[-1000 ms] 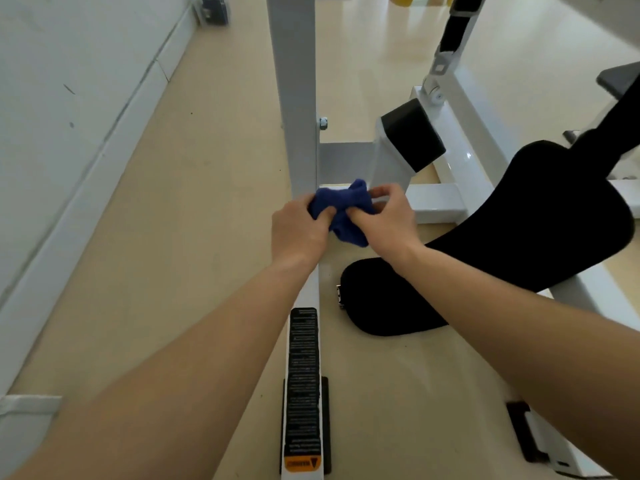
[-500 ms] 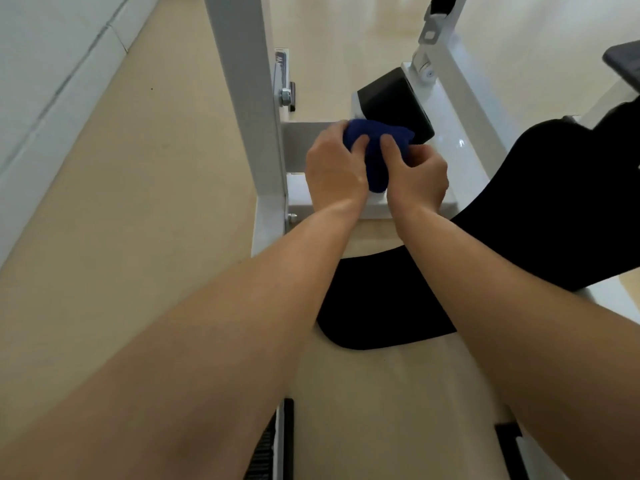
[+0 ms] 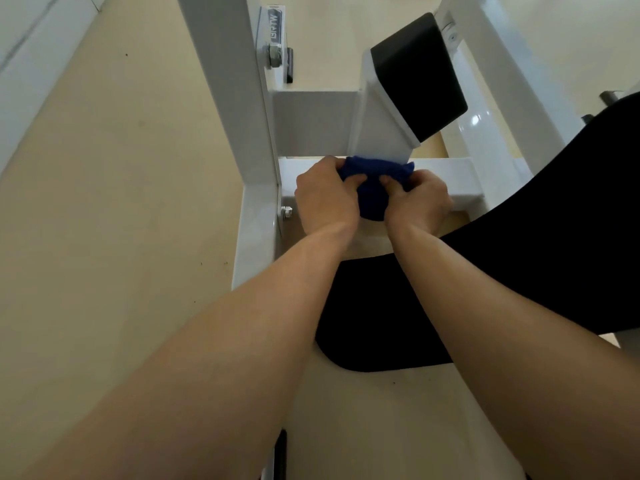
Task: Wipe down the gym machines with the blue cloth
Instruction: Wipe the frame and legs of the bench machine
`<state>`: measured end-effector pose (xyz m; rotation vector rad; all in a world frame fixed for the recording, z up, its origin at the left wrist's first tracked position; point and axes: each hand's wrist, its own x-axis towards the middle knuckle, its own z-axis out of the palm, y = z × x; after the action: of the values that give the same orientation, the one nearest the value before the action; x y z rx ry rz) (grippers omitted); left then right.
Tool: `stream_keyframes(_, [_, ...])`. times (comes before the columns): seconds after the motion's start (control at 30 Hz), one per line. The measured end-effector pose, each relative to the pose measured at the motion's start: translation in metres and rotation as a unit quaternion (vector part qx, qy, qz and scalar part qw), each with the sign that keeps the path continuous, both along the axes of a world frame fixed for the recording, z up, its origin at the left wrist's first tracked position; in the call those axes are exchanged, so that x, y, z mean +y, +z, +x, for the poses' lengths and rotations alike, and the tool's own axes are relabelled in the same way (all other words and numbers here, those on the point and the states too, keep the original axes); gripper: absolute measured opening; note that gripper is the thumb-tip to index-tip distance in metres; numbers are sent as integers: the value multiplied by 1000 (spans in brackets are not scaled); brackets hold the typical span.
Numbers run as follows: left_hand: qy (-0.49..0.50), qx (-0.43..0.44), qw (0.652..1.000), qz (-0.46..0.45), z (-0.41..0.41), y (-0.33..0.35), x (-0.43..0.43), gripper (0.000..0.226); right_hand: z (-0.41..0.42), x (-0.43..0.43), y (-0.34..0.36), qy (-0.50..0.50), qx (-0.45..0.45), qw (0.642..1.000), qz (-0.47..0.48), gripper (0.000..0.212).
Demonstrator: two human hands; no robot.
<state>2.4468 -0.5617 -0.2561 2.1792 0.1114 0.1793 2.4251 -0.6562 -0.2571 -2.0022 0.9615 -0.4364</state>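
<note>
A bunched blue cloth [image 3: 372,188] lies against the white crossbar [image 3: 446,176] of a gym machine, at the foot of a slanted white post with a black cap [image 3: 417,77]. My left hand [image 3: 325,199] grips the cloth's left side with curled fingers. My right hand [image 3: 417,202] grips its right side, thumb and fingers pinched into the fabric. Both hands sit side by side over the crossbar. The lower part of the cloth hangs between my wrists.
A tall white upright [image 3: 228,81] with bolts stands just left of my hands. A black padded seat [image 3: 519,244] spreads under and right of my right forearm. Beige floor [image 3: 104,202] runs left to a white wall skirting [image 3: 31,71].
The view has closed in on the machine. My hands with the cloth have dropped from the black cap down the slanted post to the crossbar.
</note>
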Motion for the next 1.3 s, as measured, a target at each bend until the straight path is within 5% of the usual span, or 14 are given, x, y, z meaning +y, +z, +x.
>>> stream_keyframes(0.2, [-14,24,999,18,1,2,4,22,0,4,3,-14,11,1000,20,11])
stream_keyframes(0.4, [4,-45,994,-105,5,31,2,13,-3,-9,25,-1,-71,997,-7,17])
stream_keyframes(0.63, [-18,77,997,22,9,9,2,10,4,-8,0,8,58,998,-3,11])
stream_keyframes(0.73, [-10,94,995,8,0,10,4,11,-3,3,6,-5,71,997,-5,14])
stream_keyframes(0.83, [-19,84,995,-55,-18,15,21,8,-25,22,9,97,-4,994,51,14])
stream_keyframes(0.93, [-41,74,992,-98,-30,21,47,9,-37,41,13,219,-101,952,190,17])
stream_keyframes(1.07, [-108,101,981,-125,-35,33,75,15,-33,51,17,272,-110,924,245,20])
stream_keyframes(1.17, [-181,128,969,-110,-33,50,100,25,-26,55,27,246,-109,945,187,23])
stream_keyframes(1.3, [-76,130,985,-86,-22,71,141,33,-11,76,51,160,-210,964,21,38])
